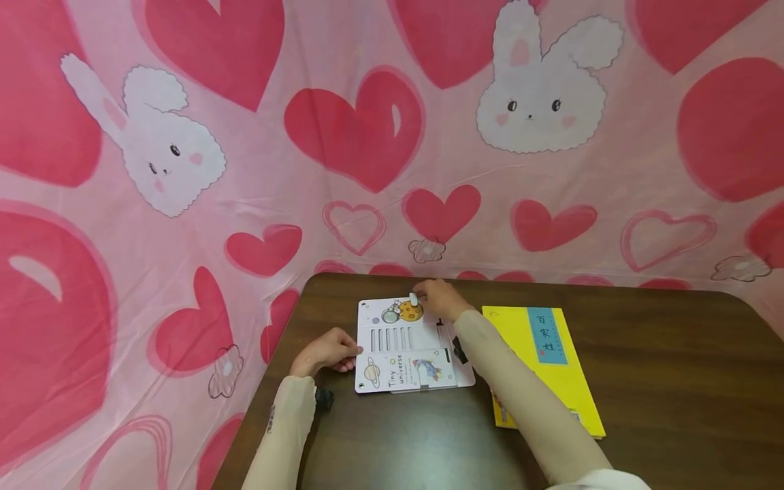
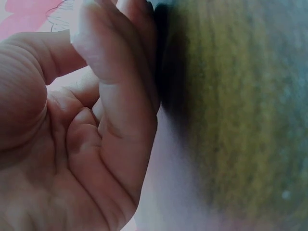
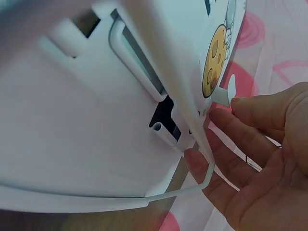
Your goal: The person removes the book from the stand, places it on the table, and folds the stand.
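Note:
A white book stand [image 1: 382,364] printed with planets and the words "Tiny universe" lies on the brown table. My left hand [image 1: 331,350] pinches its left edge, thumb at the rim and the other fingers curled below. The left wrist view shows my left hand [image 2: 106,110] close up, with the held edge hidden. At the stand's far edge my right hand [image 1: 439,298] has its thumb and finger on a small white tab [image 3: 223,96]. In the right wrist view, a white wire bracket [image 3: 180,190] passes by the fingers of my right hand [image 3: 264,139].
Right of the stand lies a yellow book [image 1: 576,381] with a blue title label, partly under my right forearm. The wooden table [image 1: 674,367] meets a pink curtain [image 1: 343,41] with hearts and rabbits at its back and left.

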Action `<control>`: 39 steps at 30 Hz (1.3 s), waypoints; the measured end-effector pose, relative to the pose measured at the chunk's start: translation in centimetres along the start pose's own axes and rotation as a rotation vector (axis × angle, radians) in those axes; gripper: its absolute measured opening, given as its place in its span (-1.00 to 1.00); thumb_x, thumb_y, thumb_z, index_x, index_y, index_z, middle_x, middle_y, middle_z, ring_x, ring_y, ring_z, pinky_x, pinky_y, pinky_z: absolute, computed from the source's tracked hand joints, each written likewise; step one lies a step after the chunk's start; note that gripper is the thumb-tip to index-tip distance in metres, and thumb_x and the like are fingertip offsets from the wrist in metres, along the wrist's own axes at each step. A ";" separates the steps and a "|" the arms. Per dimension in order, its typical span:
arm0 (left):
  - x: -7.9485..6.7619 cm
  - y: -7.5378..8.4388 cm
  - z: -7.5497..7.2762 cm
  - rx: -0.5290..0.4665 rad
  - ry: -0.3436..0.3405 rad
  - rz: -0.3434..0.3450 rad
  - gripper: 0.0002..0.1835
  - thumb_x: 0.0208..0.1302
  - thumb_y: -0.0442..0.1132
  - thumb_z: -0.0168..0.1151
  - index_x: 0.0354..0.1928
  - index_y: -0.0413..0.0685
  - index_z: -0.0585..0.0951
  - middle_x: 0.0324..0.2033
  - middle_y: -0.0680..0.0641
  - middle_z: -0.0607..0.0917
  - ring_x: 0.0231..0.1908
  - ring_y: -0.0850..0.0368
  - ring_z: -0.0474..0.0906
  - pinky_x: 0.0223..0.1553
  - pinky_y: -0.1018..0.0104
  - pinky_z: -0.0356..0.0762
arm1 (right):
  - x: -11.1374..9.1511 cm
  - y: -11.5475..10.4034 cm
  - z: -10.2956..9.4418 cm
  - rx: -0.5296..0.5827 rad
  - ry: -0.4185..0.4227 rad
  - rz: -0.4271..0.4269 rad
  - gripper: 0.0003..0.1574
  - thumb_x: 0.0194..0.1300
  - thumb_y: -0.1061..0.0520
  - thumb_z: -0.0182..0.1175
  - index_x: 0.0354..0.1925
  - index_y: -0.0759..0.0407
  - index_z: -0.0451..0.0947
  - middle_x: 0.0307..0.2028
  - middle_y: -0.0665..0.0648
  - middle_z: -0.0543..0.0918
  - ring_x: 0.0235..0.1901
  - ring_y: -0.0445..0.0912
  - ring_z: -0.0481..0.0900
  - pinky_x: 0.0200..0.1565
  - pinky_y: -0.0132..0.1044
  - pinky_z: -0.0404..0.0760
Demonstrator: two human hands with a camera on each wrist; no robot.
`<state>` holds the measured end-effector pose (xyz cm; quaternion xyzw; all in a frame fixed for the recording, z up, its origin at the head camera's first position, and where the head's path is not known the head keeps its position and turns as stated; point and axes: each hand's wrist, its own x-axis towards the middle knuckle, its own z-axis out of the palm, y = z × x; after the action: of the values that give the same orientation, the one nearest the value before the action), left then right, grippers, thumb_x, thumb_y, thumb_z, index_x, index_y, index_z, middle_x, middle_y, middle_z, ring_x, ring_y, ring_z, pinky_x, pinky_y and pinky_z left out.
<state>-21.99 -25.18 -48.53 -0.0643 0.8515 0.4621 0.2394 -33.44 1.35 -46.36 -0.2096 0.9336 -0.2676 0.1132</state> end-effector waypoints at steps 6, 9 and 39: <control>0.0 -0.2 -0.1 0.007 -0.006 0.036 -0.73 0.47 -0.30 0.26 -0.43 -0.27 0.70 -0.66 0.04 0.55 -0.62 0.28 0.45 -0.55 0.54 0.51 | 0.3 -0.5 0.1 -0.049 -0.047 -0.001 -0.47 0.47 0.29 0.12 0.36 0.21 0.55 0.31 0.23 0.65 0.31 0.10 0.58 0.43 0.05 0.50; 0.0 -0.3 -0.1 0.016 -0.005 0.047 -0.73 0.46 -0.28 0.27 -0.43 -0.27 0.71 -0.66 0.04 0.57 -0.62 0.27 0.46 -0.54 0.53 0.53 | 0.2 -0.7 0.0 -0.044 -0.064 0.032 -0.46 0.47 0.31 0.11 0.36 0.19 0.55 0.32 0.23 0.63 0.29 0.10 0.57 0.42 0.05 0.50; 0.4 -0.4 -0.1 0.008 0.001 0.034 -0.73 0.45 -0.29 0.28 -0.45 -0.23 0.71 -0.64 0.03 0.58 -0.60 0.26 0.49 -0.52 0.51 0.55 | -4.9 1.1 -0.5 0.111 0.101 0.071 -0.42 0.46 0.18 0.24 0.39 0.26 0.50 0.35 0.32 0.58 0.34 0.25 0.53 0.40 0.22 0.47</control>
<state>-22.21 -25.50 -48.94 -0.0493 0.8544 0.4626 0.2313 -29.59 4.63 -46.04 -0.1562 0.9287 -0.3250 0.0869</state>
